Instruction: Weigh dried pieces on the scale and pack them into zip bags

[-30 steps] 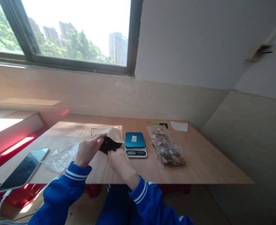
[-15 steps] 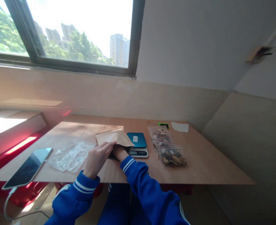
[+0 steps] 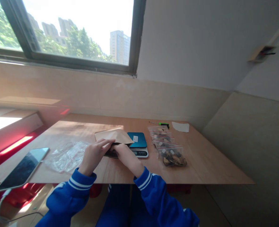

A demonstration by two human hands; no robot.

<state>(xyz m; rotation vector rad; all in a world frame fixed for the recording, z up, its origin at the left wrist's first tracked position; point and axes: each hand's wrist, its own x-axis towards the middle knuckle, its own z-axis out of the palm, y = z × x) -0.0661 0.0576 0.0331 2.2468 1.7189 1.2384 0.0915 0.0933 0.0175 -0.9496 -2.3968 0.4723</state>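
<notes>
A brown paper pouch (image 3: 114, 136) lies tilted on the wooden table (image 3: 201, 164), its dark open mouth toward me. My left hand (image 3: 93, 155) grips the pouch's near left edge, fingers stretched along the opening. My right hand (image 3: 125, 155) reaches into the mouth, and its fingertips are hidden inside. Just right of the pouch, partly covered by it, sits a small blue-topped digital scale (image 3: 138, 144).
Several zip bags of dark dried pieces (image 3: 169, 148) lie in a row right of the scale. Crumpled clear plastic bags (image 3: 65, 151) and a phone on a cable (image 3: 21, 168) lie at the left. A green-handled tool (image 3: 162, 124) and white paper (image 3: 181, 126) sit at the far edge.
My right forearm has drawn back out of the pouch, so the wrist and back of the hand show again. The pouch has settled lower. My left hand stays on its edge.
</notes>
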